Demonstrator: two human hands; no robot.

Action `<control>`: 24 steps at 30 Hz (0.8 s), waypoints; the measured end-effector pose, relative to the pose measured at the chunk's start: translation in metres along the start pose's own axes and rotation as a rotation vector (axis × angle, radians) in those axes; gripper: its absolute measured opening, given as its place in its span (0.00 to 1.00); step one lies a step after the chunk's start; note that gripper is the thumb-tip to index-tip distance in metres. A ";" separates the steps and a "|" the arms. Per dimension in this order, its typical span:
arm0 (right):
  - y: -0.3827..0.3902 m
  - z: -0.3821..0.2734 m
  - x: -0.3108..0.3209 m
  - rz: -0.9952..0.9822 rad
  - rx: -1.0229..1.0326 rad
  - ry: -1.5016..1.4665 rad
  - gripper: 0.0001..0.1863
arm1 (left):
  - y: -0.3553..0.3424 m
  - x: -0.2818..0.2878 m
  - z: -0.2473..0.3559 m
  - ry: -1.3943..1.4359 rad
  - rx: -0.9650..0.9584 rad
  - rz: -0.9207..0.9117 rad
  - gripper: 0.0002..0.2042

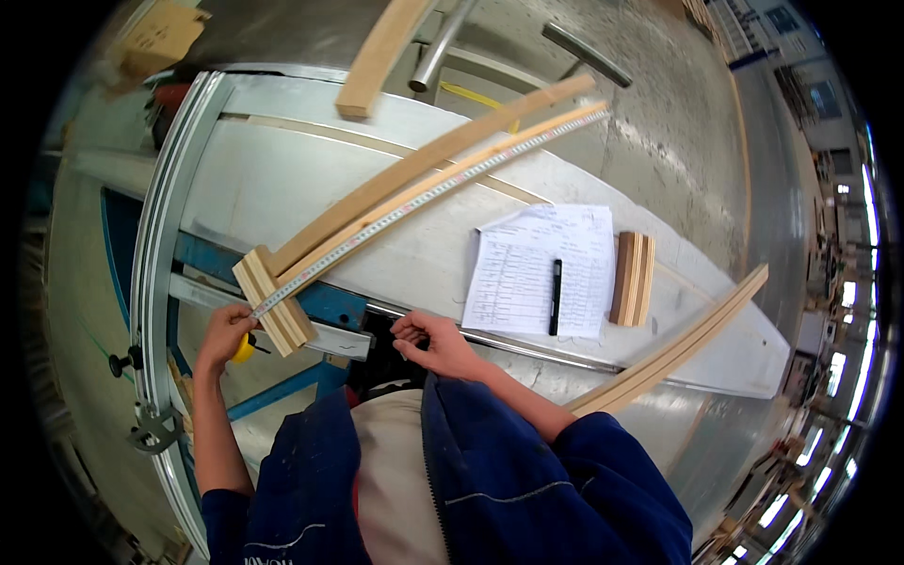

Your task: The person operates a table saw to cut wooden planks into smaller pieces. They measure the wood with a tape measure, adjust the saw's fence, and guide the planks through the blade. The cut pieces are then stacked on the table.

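Note:
My left hand (224, 337) is closed on a tape measure with a yellow case (245, 347). Its white blade (407, 206) runs out along a long wooden strip (363, 224), up and to the right to the strip's far end. Alongside lies a second, wider wooden strip (414, 165). Near the left hand, a short laminated wood block (273, 299) sits crosswise at the strips' near end, under the blade. My right hand (436, 345) hovers in front of my jacket by the table edge, fingers loosely curled and apart from the thumb, with nothing visible in it.
Printed sheets (513, 273) with a black marker (556, 297) lie on the metal table (282, 179). Another laminated block (633, 280) stands beside them. Wooden strips (678, 344) cross the right edge; a board (381, 56) juts in at the back. An aluminium rail (169, 207) borders the left.

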State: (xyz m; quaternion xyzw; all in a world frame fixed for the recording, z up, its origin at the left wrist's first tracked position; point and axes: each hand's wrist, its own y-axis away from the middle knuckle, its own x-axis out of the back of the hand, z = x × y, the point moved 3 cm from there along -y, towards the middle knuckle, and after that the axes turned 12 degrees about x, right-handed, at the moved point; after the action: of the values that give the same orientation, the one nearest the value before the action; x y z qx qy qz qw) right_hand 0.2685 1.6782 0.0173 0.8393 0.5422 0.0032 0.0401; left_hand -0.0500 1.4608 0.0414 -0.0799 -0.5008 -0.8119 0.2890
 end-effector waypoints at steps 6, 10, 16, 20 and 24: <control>0.028 0.011 0.013 0.024 0.015 -0.073 0.12 | 0.002 -0.001 -0.001 -0.150 0.076 0.057 0.06; 0.043 0.026 0.015 -0.003 0.016 -0.128 0.13 | 0.008 -0.008 0.005 -0.156 0.095 0.075 0.07; 0.056 0.031 0.023 -0.014 0.019 -0.123 0.14 | 0.014 -0.013 0.012 -0.183 0.136 0.098 0.09; 0.057 0.029 0.024 -0.048 0.003 -0.087 0.14 | 0.019 -0.016 0.012 -0.241 0.099 0.143 0.10; 0.057 0.034 0.022 -0.030 -0.009 -0.062 0.14 | 0.014 -0.009 0.009 -0.201 0.048 0.107 0.10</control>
State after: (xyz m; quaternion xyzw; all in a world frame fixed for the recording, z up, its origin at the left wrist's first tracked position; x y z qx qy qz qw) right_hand 0.3314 1.6726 -0.0137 0.8305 0.5534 -0.0210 0.0607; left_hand -0.0365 1.4676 0.0529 -0.1805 -0.5418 -0.7710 0.2820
